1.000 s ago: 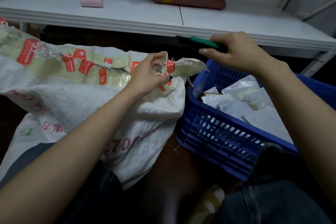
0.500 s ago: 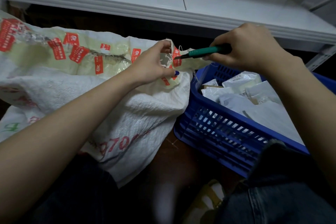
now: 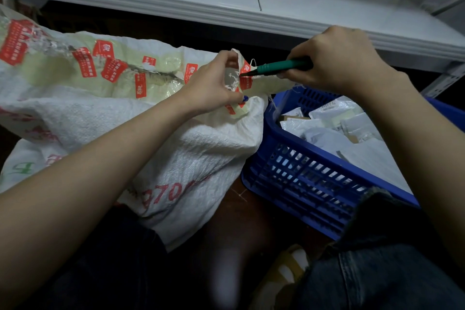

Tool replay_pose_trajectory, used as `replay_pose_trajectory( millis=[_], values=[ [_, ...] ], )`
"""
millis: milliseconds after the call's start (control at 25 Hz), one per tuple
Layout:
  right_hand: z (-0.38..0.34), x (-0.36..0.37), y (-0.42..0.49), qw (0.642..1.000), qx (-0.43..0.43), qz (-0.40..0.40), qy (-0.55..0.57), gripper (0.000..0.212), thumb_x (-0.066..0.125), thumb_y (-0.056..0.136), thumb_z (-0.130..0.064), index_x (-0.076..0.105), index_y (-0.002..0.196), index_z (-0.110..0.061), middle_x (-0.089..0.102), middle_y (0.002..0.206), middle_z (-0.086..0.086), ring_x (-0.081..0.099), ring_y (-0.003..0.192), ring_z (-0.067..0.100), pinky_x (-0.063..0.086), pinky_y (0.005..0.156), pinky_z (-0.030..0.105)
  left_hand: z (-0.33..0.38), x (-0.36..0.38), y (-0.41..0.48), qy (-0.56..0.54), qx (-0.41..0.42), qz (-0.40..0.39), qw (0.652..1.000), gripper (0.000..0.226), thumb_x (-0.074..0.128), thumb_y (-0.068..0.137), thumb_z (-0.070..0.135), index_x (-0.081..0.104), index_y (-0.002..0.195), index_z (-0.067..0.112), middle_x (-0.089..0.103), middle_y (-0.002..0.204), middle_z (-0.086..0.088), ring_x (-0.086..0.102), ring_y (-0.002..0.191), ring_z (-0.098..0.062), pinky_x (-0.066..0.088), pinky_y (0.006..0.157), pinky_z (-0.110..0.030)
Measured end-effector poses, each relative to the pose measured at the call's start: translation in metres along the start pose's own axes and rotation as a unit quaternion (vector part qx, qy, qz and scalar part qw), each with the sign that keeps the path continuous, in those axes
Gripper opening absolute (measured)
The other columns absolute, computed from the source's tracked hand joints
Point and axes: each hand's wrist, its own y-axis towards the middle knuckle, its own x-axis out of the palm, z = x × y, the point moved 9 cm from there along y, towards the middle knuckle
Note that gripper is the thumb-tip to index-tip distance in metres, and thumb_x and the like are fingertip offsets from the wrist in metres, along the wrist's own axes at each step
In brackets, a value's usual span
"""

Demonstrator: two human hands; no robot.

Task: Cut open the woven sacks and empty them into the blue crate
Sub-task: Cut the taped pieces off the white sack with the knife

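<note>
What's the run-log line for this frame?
phase: cutting woven sack corner | left hand: pinches taped corner | right hand: grips cutter, tip at tape | blue crate: holds packets

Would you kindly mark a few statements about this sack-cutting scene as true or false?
1. The right hand grips a green-handled cutter. True.
2. The left hand hangs idle. False: it pinches the woven sack at its taped corner.
3. The blue crate is empty. False: it holds white packets.
4. The cutter's tip meets the sack's taped corner. True.
</note>
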Motion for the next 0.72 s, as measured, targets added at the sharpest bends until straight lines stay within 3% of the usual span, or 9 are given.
replay_pose_trajectory(
  millis=[40,160,240,360,440,520,720],
  values=[
    [0.000,-0.001,-0.001,1.000,0.002,0.002,0.001,0.035,0.055,0.089,-0.049,0.070,0.100,-0.020,0.050,0.067,0.001,0.042,0.069,0.022,0.032,0.062,0.032,0.001,-0.002,-0.001,-0.003,0.002,0.003,1.000,0.076,0.076,0.074,0.019,0.032,0.135,0.011,0.046,0.139,-0.001,0.061,0.099,-0.018,0.048,0.090,-0.037],
    [0.002,-0.002,-0.002,1.000,0.008,0.001,0.001,0.037,0.054,0.089,-0.051,0.070,0.101,-0.020,0.052,0.068,0.002,0.044,0.068,0.021,0.033,0.062,0.032,0.007,-0.006,-0.005,-0.018,0.018,0.010,1.000,0.073,0.075,0.074,0.012,0.026,0.128,0.013,0.048,0.135,-0.007,0.055,0.057,-0.010,0.050,0.073,-0.040],
    [0.001,-0.001,-0.001,1.000,0.010,0.000,-0.002,0.037,0.055,0.089,-0.051,0.070,0.101,-0.020,0.052,0.067,0.003,0.044,0.068,0.022,0.033,0.062,0.032,0.011,-0.007,-0.007,-0.013,0.030,0.005,0.999,0.080,0.074,0.073,0.008,0.023,0.134,0.020,0.049,0.132,-0.010,0.052,0.050,-0.013,0.053,0.069,-0.044],
    [-0.004,0.000,0.000,1.000,0.007,0.002,-0.008,0.036,0.055,0.089,-0.049,0.070,0.100,-0.018,0.051,0.068,0.003,0.043,0.068,0.023,0.032,0.061,0.031,0.014,-0.006,-0.007,0.043,0.029,-0.001,0.999,0.081,0.072,0.075,0.012,0.027,0.142,0.025,0.047,0.138,-0.005,0.058,0.066,-0.018,0.052,0.075,-0.040],
    [-0.005,-0.001,0.001,1.000,0.010,0.005,-0.008,0.037,0.053,0.089,-0.050,0.070,0.100,-0.019,0.052,0.069,0.004,0.043,0.069,0.023,0.031,0.061,0.032,0.010,-0.005,-0.005,0.063,0.015,-0.002,0.998,0.080,0.071,0.076,0.015,0.029,0.144,0.022,0.043,0.143,-0.001,0.061,0.094,-0.020,0.046,0.088,-0.033],
    [-0.005,-0.001,0.001,1.000,0.012,0.008,-0.008,0.038,0.053,0.089,-0.050,0.070,0.099,-0.018,0.052,0.069,0.005,0.043,0.069,0.024,0.031,0.061,0.032,0.006,-0.004,-0.003,0.065,0.005,-0.004,0.998,0.081,0.072,0.076,0.018,0.029,0.144,0.020,0.041,0.145,0.000,0.055,0.113,-0.020,0.042,0.095,-0.029],
    [-0.010,0.004,0.002,1.000,0.010,-0.014,-0.019,0.037,0.053,0.090,-0.048,0.070,0.102,-0.017,0.051,0.068,0.004,0.045,0.067,0.024,0.031,0.060,0.031,0.007,-0.003,0.000,0.085,0.009,0.004,0.996,0.084,0.073,0.076,0.018,0.027,0.146,0.017,0.035,0.150,0.000,0.038,0.134,-0.019,0.034,0.104,-0.029]
  ],
)
